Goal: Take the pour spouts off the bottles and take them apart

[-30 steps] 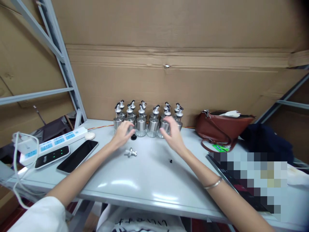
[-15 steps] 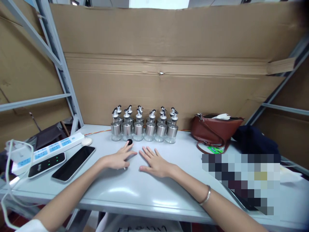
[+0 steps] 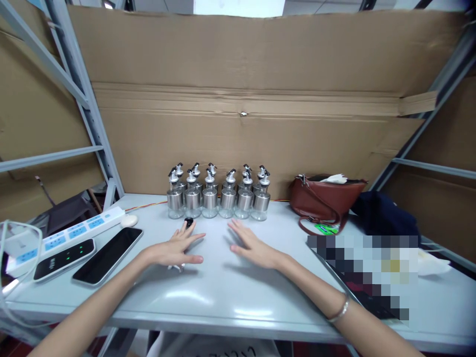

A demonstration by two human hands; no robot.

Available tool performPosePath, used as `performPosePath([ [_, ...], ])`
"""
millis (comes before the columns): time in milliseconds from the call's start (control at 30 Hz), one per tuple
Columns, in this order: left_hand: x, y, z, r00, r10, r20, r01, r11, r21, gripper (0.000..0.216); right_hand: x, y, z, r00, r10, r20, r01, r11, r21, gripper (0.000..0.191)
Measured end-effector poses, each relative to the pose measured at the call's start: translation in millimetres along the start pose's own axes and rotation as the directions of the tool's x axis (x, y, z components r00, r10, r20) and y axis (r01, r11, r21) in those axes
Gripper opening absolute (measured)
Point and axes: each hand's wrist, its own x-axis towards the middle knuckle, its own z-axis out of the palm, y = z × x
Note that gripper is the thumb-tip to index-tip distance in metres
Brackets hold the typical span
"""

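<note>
Both my hands lie flat on the grey table [image 3: 230, 292], fingers stretched out. My left hand [image 3: 174, 250] rests over a small metal spout piece [image 3: 177, 268], which peeks out under the palm. A small black cap [image 3: 189, 221] sits just beyond its fingertips. My right hand [image 3: 253, 245] holds nothing and has a bracelet at the wrist. Behind both hands stand several glass oil bottles [image 3: 218, 196] with steel bands and pour spouts, in two rows.
At the left lie a white power strip [image 3: 67, 233], a dark device with green lights [image 3: 61, 254] and a black phone [image 3: 107, 255]. A brown bag [image 3: 327, 198] and dark cloth [image 3: 386, 218] sit at the right. Cardboard sheets line the back.
Both hands drew back from the bottles and came down flat on the table. The left hand now covers the metal spout piece. The view tilted up slightly.
</note>
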Motion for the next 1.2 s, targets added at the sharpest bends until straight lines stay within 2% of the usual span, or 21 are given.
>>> performPosePath([
  [33,2.1,0.3,0.6,0.999,-0.018,-0.032,0.018,1.0,-0.006,0.083,4.8,4.2,-6.8,0.987,-0.019,-0.159,0.027,0.998,0.051,0.077],
  [67,4.5,0.6,0.8,0.998,-0.03,-0.058,0.029,0.999,-0.017,0.08,10.7,9.2,-15.2,0.933,-0.027,-0.36,0.062,0.994,0.086,0.071],
  [100,6.9,1.1,0.7,0.996,-0.04,-0.078,0.037,0.999,-0.032,0.078,17.4,14.9,-25.1,0.834,-0.009,-0.552,0.082,0.991,0.108,0.067],
  [167,11.1,4.5,0.3,0.991,-0.059,-0.117,0.051,0.996,-0.069,0.072,31.6,28.2,-47.8,0.525,0.126,-0.841,0.066,0.98,0.188,0.061],
  [200,12.6,8.0,0.3,0.986,-0.071,-0.153,0.058,0.995,-0.086,0.07,38.3,35.4,-59.2,0.403,0.19,-0.895,0.045,0.973,0.227,0.061],
  [233,13.7,13.1,1.0,0.975,-0.078,-0.209,0.058,0.993,-0.102,0.067,44.7,42.7,-69.6,0.333,0.236,-0.913,0.027,0.965,0.259,0.064],
  [267,14.2,19.9,2.3,0.958,-0.072,-0.276,0.04,0.992,-0.121,0.062,50.4,49.6,-78.3,0.323,0.256,-0.911,0.018,0.961,0.276,0.067],
  [300,14.3,28.0,4.4,0.938,-0.045,-0.345,-0.007,0.989,-0.146,0.057,55.7,56.0,-84.9,0.34,0.266,-0.902,0.014,0.958,0.287,0.068],
  [367,13.5,46.8,11.2,0.894,0.073,-0.442,-0.2,0.948,-0.247,0.046,64.5,66.0,-90.6,0.415,0.272,-0.868,0.013,0.952,0.304,0.065],
  [400,13.0,56.1,15.9,0.886,0.13,-0.445,-0.301,0.891,-0.34,0.043,67.9,69.5,-90.2,0.45,0.272,-0.851,0.015,0.95,0.311,0.063],
  [467,12.0,71.6,27.5,0.879,0.172,-0.444,-0.407,0.757,-0.512,0.04,72.6,72.8,-85.6,0.484,0.275,-0.831,0.018,0.946,0.323,0.062],
  [533,11.7,80.5,41.1,0.868,0.13,-0.479,-0.427,0.687,-0.588,0.039,73.4,70.7,-80.8,0.453,0.294,-0.842,0.013,0.942,0.335,0.063],
  [667,14.8,82.4,65.8,0.868,0.05,-0.495,-0.406,0.647,-0.645,0.045,61.5,44.5,-82.9,0.286,0.316,-0.904,0.007,0.943,0.332,0.059],
  [767,20.8,80.4,74.3,0.801,0.071,-0.594,-0.495,0.636,-0.591,0.064,42.7,2.7,-85.2,0.232,0.22,-0.947,0.094,0.964,0.247,0.045],
  [800,23.0,80.1,74.8,0.771,0.07,-0.633,-0.528,0.627,-0.573,0.072,35.7,-13.9,-82.6,0.264,0.178,-0.948,0.15,0.963,0.222,0.04],
  [867,26.6,80.3,73.3,0.728,0.058,-0.684,-0.573,0.6,-0.559,0.088,22.5,-47.0,-70.7,0.393,0.127,-0.911,0.292,0.922,0.255,0.031],
  [967,29.2,81.7,68.1,0.707,0.1,-0.7,-0.653,0.473,-0.591,0.113,7.1,-85.4,-41.1,0.641,0.11,-0.759,0.437,0.761,0.48,0.029],
  [1000,29.4,82.4,66.7,0.707,0.127,-0.695,-0.677,0.404,-0.615,0.117,3.4,-93.5,-31.0,0.699,0.105,-0.708,0.462,0.689,0.558,0.029],
  [1100,29.0,83.9,65.9,0.743,0.186,-0.643,-0.669,0.24,-0.704,0.113,-3.0,-105.2,-8.8,0.804,0.075,-0.589,0.459,0.551,0.697,0.035],
  [1133,28.5,84.0,66.9,0.767,0.205,-0.608,-0.642,0.237,-0.729,0.107,-3.9,-106.1,-4.7,0.83,0.065,-0.554,0.441,0.532,0.723,0.037],
  [1200,26.2,83.3,69.8,0.817,0.254,-0.518,-0.576,0.3,-0.761,0.087,-4.8,-106.1,-0.4,0.873,0.047,-0.486,0.394,0.522,0.757,0.04],
])
